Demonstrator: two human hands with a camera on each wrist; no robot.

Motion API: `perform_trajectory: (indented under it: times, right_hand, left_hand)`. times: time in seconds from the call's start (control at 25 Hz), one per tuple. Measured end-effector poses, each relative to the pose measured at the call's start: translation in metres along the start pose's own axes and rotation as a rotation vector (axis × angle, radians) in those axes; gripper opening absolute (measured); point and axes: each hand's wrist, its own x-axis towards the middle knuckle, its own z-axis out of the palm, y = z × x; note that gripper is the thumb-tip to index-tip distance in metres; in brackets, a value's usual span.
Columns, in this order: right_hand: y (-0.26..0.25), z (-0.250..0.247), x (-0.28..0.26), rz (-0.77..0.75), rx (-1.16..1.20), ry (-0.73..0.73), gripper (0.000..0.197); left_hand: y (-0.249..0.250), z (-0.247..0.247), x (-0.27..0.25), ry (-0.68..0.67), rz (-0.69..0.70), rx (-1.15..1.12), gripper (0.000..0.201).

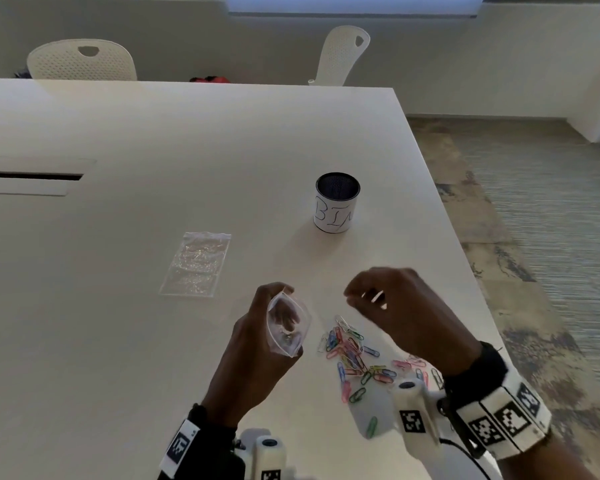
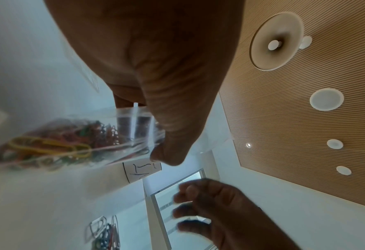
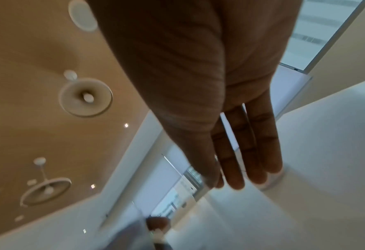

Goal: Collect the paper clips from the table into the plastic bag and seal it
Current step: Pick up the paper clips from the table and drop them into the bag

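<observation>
My left hand (image 1: 274,327) grips a small clear plastic bag (image 1: 291,337) above the table, mouth open and facing up. In the left wrist view the bag (image 2: 70,143) holds several coloured paper clips, with my thumb (image 2: 168,135) pinching its rim. A loose pile of coloured paper clips (image 1: 352,355) lies on the white table (image 1: 153,358) just right of the bag. My right hand (image 1: 371,299) hovers above the pile, blurred, fingers loosely bent. In the right wrist view its fingers (image 3: 247,152) are nearly straight and I see no clip in them.
A second clear plastic bag (image 1: 194,265) lies flat farther left. A round cup labelled BIN (image 1: 336,206) stands beyond the hands. The table's right edge (image 1: 465,244) runs close to the clips. White chairs (image 1: 80,60) stand at the far side.
</observation>
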Motion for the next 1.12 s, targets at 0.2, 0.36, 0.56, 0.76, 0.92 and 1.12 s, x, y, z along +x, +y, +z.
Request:
perform_trajectory:
  times: [0.2, 0.36, 0.56, 0.76, 0.92, 1.12]
  right_hand:
    - [0.014, 0.045, -0.01, -0.011, -0.151, -0.293, 0.052]
    - [0.009, 0.064, -0.007, -0.053, -0.226, -0.286, 0.049]
    - [0.013, 0.061, -0.006, -0.083, -0.289, -0.3, 0.013]
    - [0.018, 0.033, -0.016, -0.042, -0.317, -0.416, 0.057]
    - [0.021, 0.035, -0.023, -0.042, -0.382, -0.466, 0.067]
    - [0.022, 0.047, -0.028, -0.074, -0.314, -0.346, 0.02]
  left_hand:
    - [-0.001, 0.0, -0.003, -0.036, -0.012, 0.001, 0.068]
    - [-0.001, 0.001, -0.002, -0.038, -0.005, -0.003, 0.067]
    - [-0.002, 0.001, 0.001, -0.052, 0.012, 0.012, 0.069]
    - [-0.002, -0.002, -0.001, -0.046, 0.01, 0.002, 0.068]
    - [-0.002, -0.003, -0.001, -0.053, 0.002, -0.004, 0.068]
    - [-0.003, -0.001, -0.002, -0.065, 0.008, 0.0, 0.068]
